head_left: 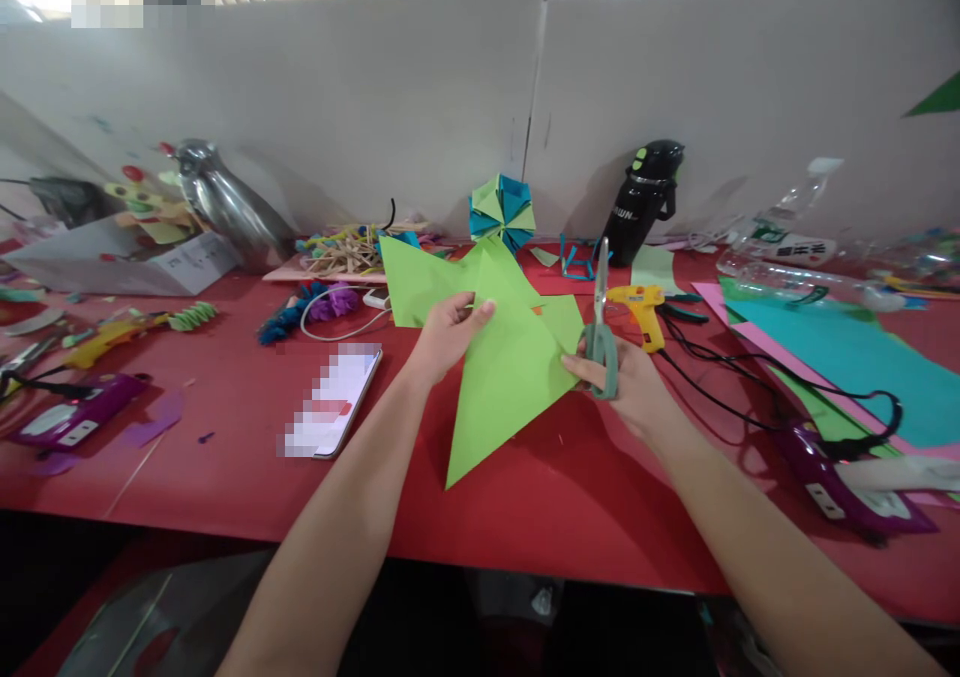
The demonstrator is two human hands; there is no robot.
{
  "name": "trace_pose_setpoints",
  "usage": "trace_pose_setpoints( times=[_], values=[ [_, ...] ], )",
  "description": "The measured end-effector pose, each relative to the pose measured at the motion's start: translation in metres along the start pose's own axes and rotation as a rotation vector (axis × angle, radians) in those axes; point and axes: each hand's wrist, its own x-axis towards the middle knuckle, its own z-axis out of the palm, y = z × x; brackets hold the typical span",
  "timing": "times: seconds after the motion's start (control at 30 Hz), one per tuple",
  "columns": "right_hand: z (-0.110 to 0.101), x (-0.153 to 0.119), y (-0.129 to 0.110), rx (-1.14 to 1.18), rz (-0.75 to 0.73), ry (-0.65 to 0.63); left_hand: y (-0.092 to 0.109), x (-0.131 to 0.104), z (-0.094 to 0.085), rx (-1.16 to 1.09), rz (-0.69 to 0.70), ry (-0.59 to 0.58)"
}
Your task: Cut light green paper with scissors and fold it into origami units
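A large sheet of light green paper [510, 377], creased and with pointed corners, is held up over the red table. My left hand [454, 332] pinches it near its middle, thumb on the near face. At the paper's right edge, my right hand [626, 382] is closed around the grey-green handles of a pair of scissors [601, 342], whose blades point up and look closed. The right thumb also touches the paper's corner. Behind the paper stands a folded blue and green paper ball [501, 209]. A yellow glue gun [639, 309] lies just beyond my right hand.
A phone [341, 407] lies left of my left forearm. Purple power strips [847, 487] with black cables sit at both sides. Coloured paper sheets [877, 337] and plastic bottles [787, 242] are on the right. A black flask [641, 202] and steel jug [232, 202] stand by the grey partition [300, 87].
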Motion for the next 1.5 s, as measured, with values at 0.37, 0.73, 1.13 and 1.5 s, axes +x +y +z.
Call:
trace_pose_setpoints(
  times=[0.37, 0.73, 1.13, 1.5],
  values=[
    [-0.028, 0.021, 0.015, -0.281, -0.088, 0.146, -0.011, 0.002, -0.005, 0.060, -0.125, -0.020],
    [-0.070, 0.026, 0.029, -1.063, -0.143, 0.245, -0.003, 0.012, -0.023, -0.019, 0.017, 0.509],
    [-0.057, 0.039, 0.043, -1.155, -0.291, 0.323, -0.008, 0.015, -0.020, -0.116, -0.038, 0.491],
    [0.012, 0.008, 0.029, -0.794, -0.561, -0.275, -0.015, 0.017, -0.019, -0.136, -0.042, 0.458]
  ],
)
